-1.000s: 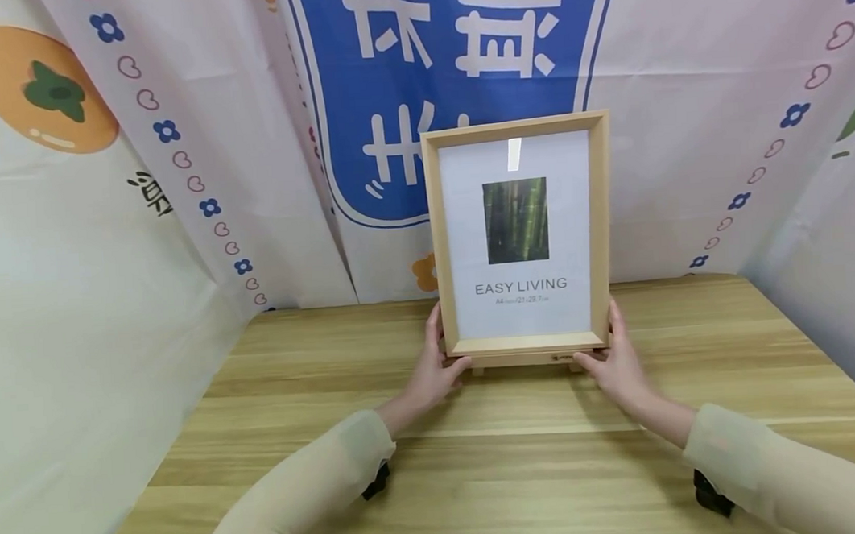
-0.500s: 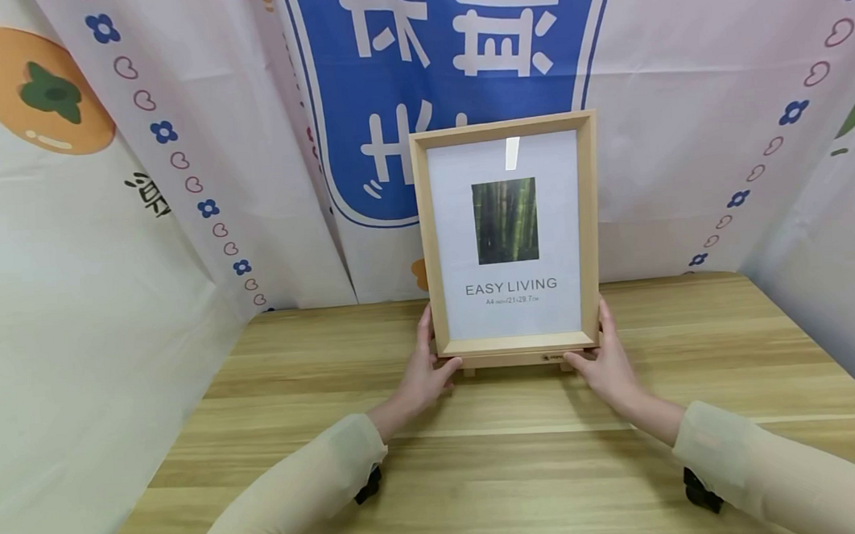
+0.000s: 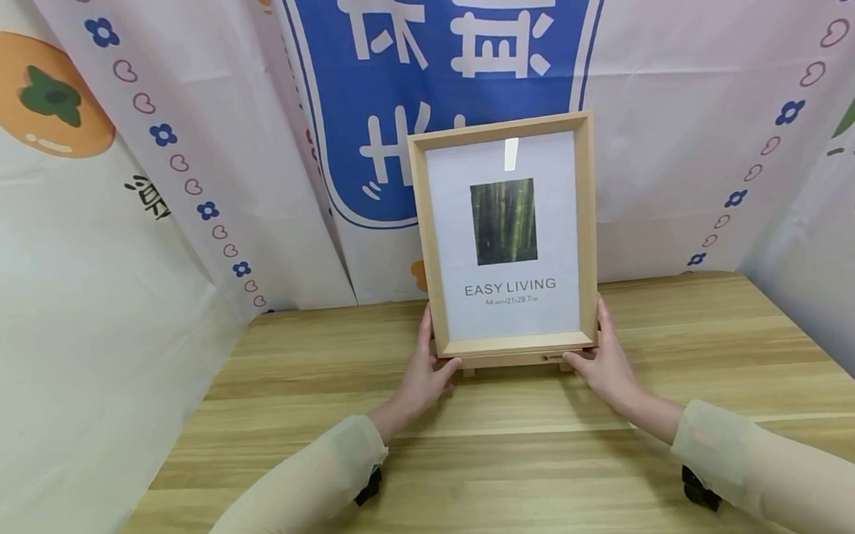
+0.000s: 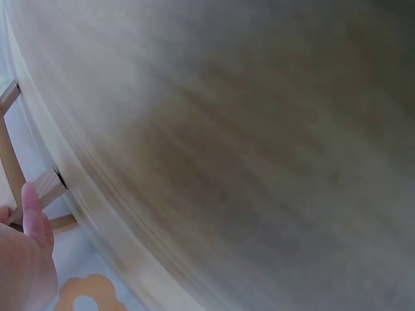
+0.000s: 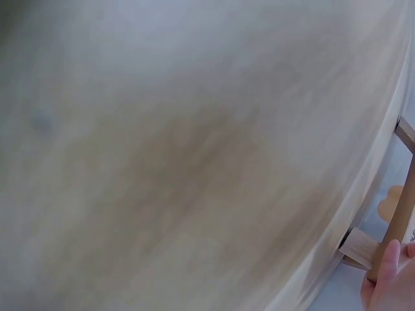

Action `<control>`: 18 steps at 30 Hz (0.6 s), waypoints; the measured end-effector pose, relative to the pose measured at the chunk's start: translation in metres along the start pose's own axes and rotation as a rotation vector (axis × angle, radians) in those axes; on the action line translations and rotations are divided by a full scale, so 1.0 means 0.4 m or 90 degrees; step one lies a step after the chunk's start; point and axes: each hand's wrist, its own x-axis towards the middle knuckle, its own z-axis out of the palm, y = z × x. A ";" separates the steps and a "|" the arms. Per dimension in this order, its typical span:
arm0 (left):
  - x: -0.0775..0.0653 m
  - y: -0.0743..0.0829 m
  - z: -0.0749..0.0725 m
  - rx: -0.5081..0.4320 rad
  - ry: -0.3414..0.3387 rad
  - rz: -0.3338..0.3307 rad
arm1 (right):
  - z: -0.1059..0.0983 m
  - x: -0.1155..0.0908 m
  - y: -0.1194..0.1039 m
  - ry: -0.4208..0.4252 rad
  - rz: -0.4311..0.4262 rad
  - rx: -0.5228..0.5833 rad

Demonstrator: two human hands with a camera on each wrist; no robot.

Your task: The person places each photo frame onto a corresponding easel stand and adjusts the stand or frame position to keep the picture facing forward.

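Observation:
In the head view a light wooden picture frame (image 3: 589,234) stands upright, leaning back slightly, on the ledge of a small wooden easel (image 3: 508,360). Its white insert shows a bamboo photo and the words EASY LIVING. My left hand (image 3: 420,380) grips the left end of the ledge, thumb in front, fingers up beside the frame. At the other end my right hand (image 3: 610,370) holds the ledge the same way. Both wrist views show fingers against a wooden bar with short feet (image 4: 45,188) on the table. The easel's back is hidden behind the frame.
The wood-grain table (image 3: 510,464) reaches back to a printed cloth (image 3: 683,165) that hangs close behind the frame. More cloth walls (image 3: 77,358) rise on the left and right sides.
The frame and easel have shifted a little to the left, with both hands holding on. Over the last half second they have hardly moved.

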 end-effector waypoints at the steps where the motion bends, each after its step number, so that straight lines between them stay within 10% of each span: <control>1: -0.001 0.000 0.000 0.001 0.000 -0.001 | 0.000 0.000 0.000 0.000 -0.002 -0.001; 18: -0.002 -0.001 -0.010 0.016 0.005 -0.003 | 0.008 0.011 0.000 -0.013 -0.019 0.011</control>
